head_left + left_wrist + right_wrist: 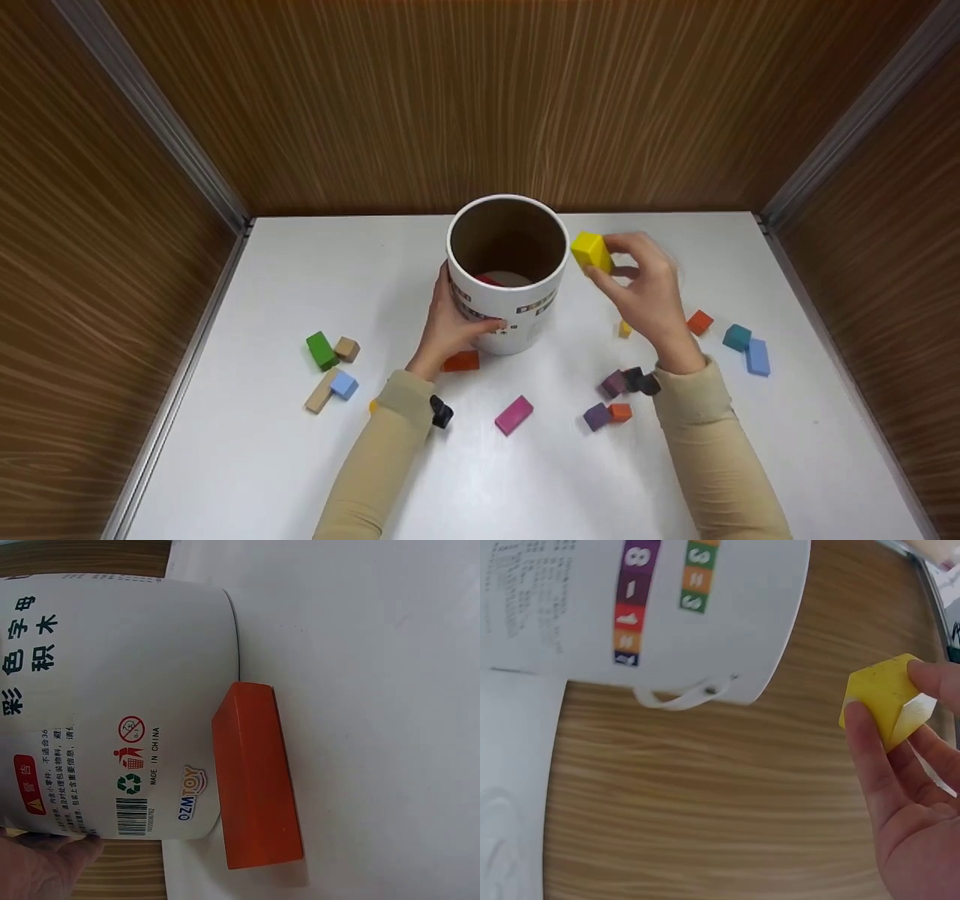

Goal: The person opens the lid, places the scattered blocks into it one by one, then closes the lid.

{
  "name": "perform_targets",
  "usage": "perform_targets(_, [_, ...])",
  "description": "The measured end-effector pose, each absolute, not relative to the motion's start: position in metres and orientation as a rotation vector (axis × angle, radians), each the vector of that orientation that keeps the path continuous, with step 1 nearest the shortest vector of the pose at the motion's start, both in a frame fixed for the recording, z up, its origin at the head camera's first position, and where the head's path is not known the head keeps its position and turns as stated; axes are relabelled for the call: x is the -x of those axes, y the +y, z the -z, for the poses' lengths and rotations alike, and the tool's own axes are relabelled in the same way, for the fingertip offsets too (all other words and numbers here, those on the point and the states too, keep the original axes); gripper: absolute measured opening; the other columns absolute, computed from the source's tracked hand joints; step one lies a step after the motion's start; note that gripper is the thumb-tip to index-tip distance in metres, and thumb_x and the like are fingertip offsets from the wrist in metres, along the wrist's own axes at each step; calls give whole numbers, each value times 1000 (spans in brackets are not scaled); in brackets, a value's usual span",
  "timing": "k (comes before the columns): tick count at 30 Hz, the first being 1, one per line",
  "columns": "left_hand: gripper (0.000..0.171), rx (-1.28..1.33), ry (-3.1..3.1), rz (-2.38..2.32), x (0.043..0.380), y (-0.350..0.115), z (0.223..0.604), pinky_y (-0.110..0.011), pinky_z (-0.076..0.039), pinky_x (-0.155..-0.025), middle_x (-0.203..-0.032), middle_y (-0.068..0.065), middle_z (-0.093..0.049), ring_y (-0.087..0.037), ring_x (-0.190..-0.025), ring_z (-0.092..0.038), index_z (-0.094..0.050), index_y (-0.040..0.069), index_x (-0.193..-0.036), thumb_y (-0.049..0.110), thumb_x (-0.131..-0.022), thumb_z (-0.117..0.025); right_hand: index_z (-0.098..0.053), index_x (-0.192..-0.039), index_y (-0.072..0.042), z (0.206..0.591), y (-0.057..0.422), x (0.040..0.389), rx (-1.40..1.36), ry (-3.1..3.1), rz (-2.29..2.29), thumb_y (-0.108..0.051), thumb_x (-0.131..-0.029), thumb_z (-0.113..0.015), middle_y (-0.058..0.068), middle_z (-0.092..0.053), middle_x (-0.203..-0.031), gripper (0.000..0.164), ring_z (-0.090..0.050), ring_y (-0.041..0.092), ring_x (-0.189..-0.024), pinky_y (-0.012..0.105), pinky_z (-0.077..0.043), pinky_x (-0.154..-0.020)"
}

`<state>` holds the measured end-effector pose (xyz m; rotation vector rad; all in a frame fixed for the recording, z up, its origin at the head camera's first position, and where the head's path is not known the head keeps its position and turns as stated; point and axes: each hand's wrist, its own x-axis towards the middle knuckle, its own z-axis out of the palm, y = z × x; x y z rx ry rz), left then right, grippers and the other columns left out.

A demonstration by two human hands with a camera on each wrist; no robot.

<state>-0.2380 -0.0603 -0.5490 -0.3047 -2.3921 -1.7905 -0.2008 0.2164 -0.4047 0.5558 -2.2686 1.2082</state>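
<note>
A tall white cylindrical bucket (517,315) with printed sides stands open-topped near the back of the table, and something red (491,280) shows inside it. My left hand (454,326) grips its left side, thumb across the front and fingers round the far side. To the right of the bucket's rim, my right hand (646,289) pinches a yellow block (889,697) between thumb and fingers, raised above the table. An orange-red rectangular block (259,776) lies against the foot of the bucket, partly behind the left wrist in the head view.
A pink block (514,415) lies in front of the bucket. Green (322,351), blue and wooden blocks are on the left; purple (597,416), orange, teal (737,337) and blue ones on the right. Wood-grain walls (510,105) enclose the white table (247,465) at back and sides.
</note>
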Motion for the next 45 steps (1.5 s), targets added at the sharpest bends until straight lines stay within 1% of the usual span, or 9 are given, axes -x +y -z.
perform_targets(4, [134, 304, -2385, 1796, 238, -61, 548, -42, -23, -116, -155, 5, -26, -11, -138, -28, -7, 36, -155, 44, -55, -96, -65, -119, -2, 399, 200, 209, -659, -2274, -1192, -6, -83, -78, 7, -63, -113, 38, -61, 16, -103, 22, -56, -75])
perform_targets(9, [133, 316, -2404, 1778, 237, -60, 548, -42, -25, -116, -155, 1, -27, -11, -137, -31, -8, 34, -155, 44, -56, -95, -66, -119, -1, 401, 183, 218, -698, -2310, -1197, -7, -85, -77, 7, -62, -110, 36, -60, 15, -104, 29, -58, -75])
perform_targets(19, [133, 314, -2411, 1775, 236, -61, 547, -42, -25, -116, -155, 3, -27, -12, -137, -31, -7, 35, -155, 44, -56, -95, -65, -121, 0, 413, 173, 230, -738, -2324, -1164, -3, -85, -75, 13, -59, -112, 37, -60, 22, -102, 31, -58, -76])
perform_targets(23, [134, 320, -2404, 1772, 236, -61, 547, -41, -24, -116, -156, 1, -26, -12, -138, -29, -6, 35, -155, 45, -56, -95, -67, -118, 0, 415, 178, 227, -742, -2272, -1176, -2, -86, -74, 11, -59, -110, 34, -60, 22, -102, 30, -58, -74])
perform_targets(30, [135, 311, -2392, 1774, 237, -63, 549, -42, -24, -116, -155, -1, -27, -12, -138, -29, -7, 36, -155, 46, -53, -96, -68, -117, -3, 419, 197, 214, -655, -2258, -1193, -1, -84, -76, 9, -60, -111, 34, -60, 21, -101, 35, -58, -73])
perform_targets(32, [136, 307, -2393, 1776, 237, -63, 549, -43, -24, -116, -155, -1, -27, -12, -138, -29, -7, 36, -155, 46, -53, -96, -68, -118, -3, 422, 203, 209, -621, -2282, -1181, -1, -84, -75, 9, -60, -112, 34, -59, 19, -102, 36, -58, -74])
perform_targets(39, [136, 330, -2385, 1761, 237, -62, 549, -42, -22, -116, -155, -4, -28, -12, -138, -29, -7, 33, -155, 46, -54, -96, -65, -125, -5, 435, 229, 194, -503, -2390, -1157, -1, -85, -74, 6, -60, -117, 41, -60, 22, -103, 38, -58, -77])
perform_targets(42, [135, 328, -2393, 1754, 237, -61, 548, -41, -22, -116, -155, -4, -28, -11, -138, -29, -7, 34, -155, 46, -54, -96, -63, -127, -6, 444, 241, 192, -437, -2448, -1135, -1, -86, -74, 7, -59, -119, 42, -59, 21, -104, 39, -58, -79])
perform_targets(45, [135, 316, -2400, 1759, 237, -61, 548, -40, -22, -116, -155, -2, -27, -11, -139, -28, -7, 36, -155, 46, -54, -96, -61, -129, -6, 457, 253, 193, -364, -2521, -1115, -1, -87, -73, 10, -58, -121, 44, -59, 24, -105, 42, -57, -80])
